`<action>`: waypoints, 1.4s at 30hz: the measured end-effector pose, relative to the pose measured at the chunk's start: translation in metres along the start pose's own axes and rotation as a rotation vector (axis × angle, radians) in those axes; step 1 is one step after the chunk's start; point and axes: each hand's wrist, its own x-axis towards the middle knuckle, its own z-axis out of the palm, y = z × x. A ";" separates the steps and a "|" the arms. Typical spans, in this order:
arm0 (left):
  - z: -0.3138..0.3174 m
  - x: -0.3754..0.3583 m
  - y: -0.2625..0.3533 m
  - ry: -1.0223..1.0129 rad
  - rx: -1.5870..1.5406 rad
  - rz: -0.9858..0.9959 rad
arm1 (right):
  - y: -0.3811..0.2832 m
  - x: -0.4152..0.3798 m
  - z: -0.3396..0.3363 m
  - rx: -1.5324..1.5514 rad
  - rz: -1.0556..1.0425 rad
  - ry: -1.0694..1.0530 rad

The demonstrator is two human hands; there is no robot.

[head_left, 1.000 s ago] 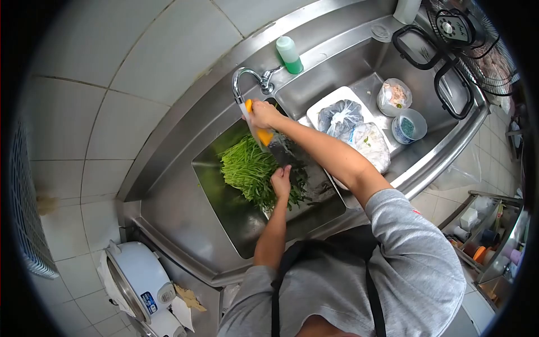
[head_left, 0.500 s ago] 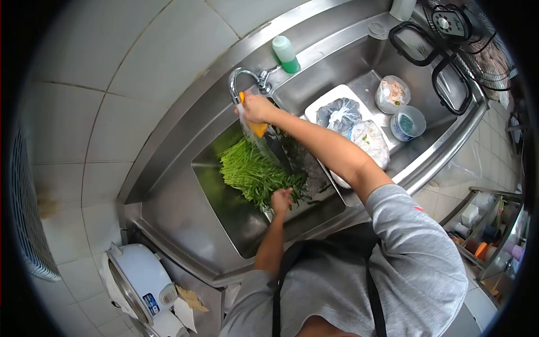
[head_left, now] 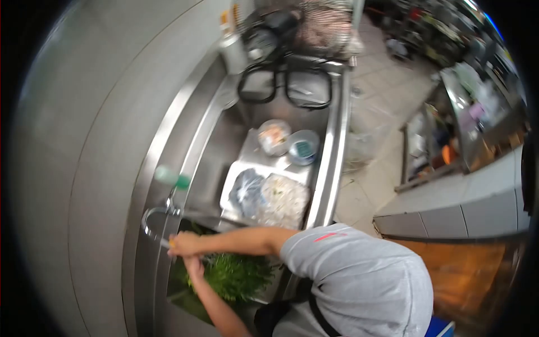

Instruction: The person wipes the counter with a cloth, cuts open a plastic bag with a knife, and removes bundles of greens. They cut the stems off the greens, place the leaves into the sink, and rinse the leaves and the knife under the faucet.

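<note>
Under the curved tap (head_left: 149,222), my right hand (head_left: 186,245) is closed around the orange handle (head_left: 172,242) of a knife. Its blade does not show clearly now. My left hand (head_left: 193,266) has come up against the right one from below, its fingers hidden and smeared by motion. A heap of long green leafy vegetables (head_left: 238,277) lies in the sink basin just right of my left hand, partly covered by my right forearm.
Beyond my right arm, a white tray (head_left: 227,197) holds a dark plastic bag (head_left: 247,191) and a pale bag (head_left: 283,199). Two round tubs (head_left: 274,137) stand farther off in the sink. A green-and-white bottle (head_left: 173,177) stands by the tap; black-rimmed lids (head_left: 307,89) rest at the far end.
My head has turned right, so the sink appears rotated and the view is blurred. My left hand has left the greens and moved up to my right hand by the tap.
</note>
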 end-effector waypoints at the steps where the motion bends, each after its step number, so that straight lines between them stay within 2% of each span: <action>1: 0.005 0.001 0.012 -0.011 0.016 -0.089 | -0.006 -0.001 -0.005 -0.043 0.028 0.001; 2: 0.009 -0.001 0.026 -0.004 0.040 -0.175 | -0.010 0.000 -0.004 -0.075 0.049 -0.011; 3: 0.012 -0.001 0.028 -0.031 0.045 -0.173 | -0.006 0.004 0.005 -0.079 -0.017 0.054; 5: 0.011 -0.004 0.032 0.080 0.217 -0.191 | 0.009 0.018 0.021 -0.090 -0.161 0.116; 6: 0.011 -0.006 0.037 0.073 0.224 -0.186 | 0.004 0.019 0.020 -0.089 -0.163 0.127; 8: 0.012 -0.011 0.043 0.066 0.311 -0.207 | -0.007 0.019 0.018 -0.053 0.010 0.105; 9: 0.015 -0.011 0.042 0.060 0.309 -0.204 | -0.008 0.016 0.013 -0.005 -0.009 0.089; 12: 0.026 -0.019 0.042 0.172 0.345 -0.109 | -0.011 -0.006 0.004 0.039 -0.108 -0.027; 13: 0.038 -0.028 0.047 0.177 0.344 0.040 | -0.008 0.003 0.010 0.061 -0.008 -0.118; 14: 0.045 -0.032 0.050 0.183 0.341 0.189 | -0.003 0.006 0.019 0.047 -0.007 -0.144; 15: 0.029 -0.016 0.030 0.184 0.336 0.192 | -0.006 0.000 0.017 0.024 -0.003 -0.130; 17: -0.023 0.028 -0.025 0.077 -0.533 -0.016 | -0.011 0.000 0.018 -0.008 0.000 -0.079; 18: -0.018 0.022 -0.021 0.078 -0.534 -0.013 | -0.013 0.000 0.018 -0.027 0.004 -0.051; 19: -0.010 0.011 -0.019 0.091 0.203 0.059 | -0.012 0.002 0.021 -0.045 0.012 -0.024; 21: 0.004 0.005 -0.014 0.091 0.938 0.132 | -0.014 0.004 0.022 -0.082 0.022 0.042; 25: 0.012 0.000 -0.010 0.103 0.945 0.147 | -0.017 0.008 0.012 0.027 0.110 0.049; 28: 0.022 0.001 -0.009 0.295 0.678 -0.039 | -0.010 0.011 0.001 0.087 0.024 -0.042; 30: 0.018 -0.005 -0.009 0.164 1.015 0.148 | -0.008 0.003 0.000 0.093 0.025 -0.051; 31: 0.008 -0.001 -0.021 0.164 1.016 0.146 | -0.008 -0.002 0.000 0.099 0.025 -0.062; 34: -0.021 0.021 -0.069 0.127 0.744 0.245 | -0.010 -0.008 -0.001 0.097 0.024 -0.071; 36: -0.040 0.033 -0.095 0.037 1.154 0.150 | -0.014 -0.012 -0.003 0.095 0.020 -0.075; 37: -0.025 0.026 -0.070 -0.093 1.321 -0.122 | -0.014 -0.013 -0.002 0.094 0.020 -0.080; 38: -0.019 0.013 -0.061 -0.090 1.319 -0.120 | -0.013 -0.014 -0.001 0.086 0.024 -0.085; 40: -0.011 0.000 -0.056 0.095 0.773 0.143 | -0.010 -0.016 0.002 0.079 0.034 -0.087; 42: -0.004 -0.004 -0.050 0.180 0.605 0.249 | -0.008 -0.017 0.002 0.064 0.048 -0.079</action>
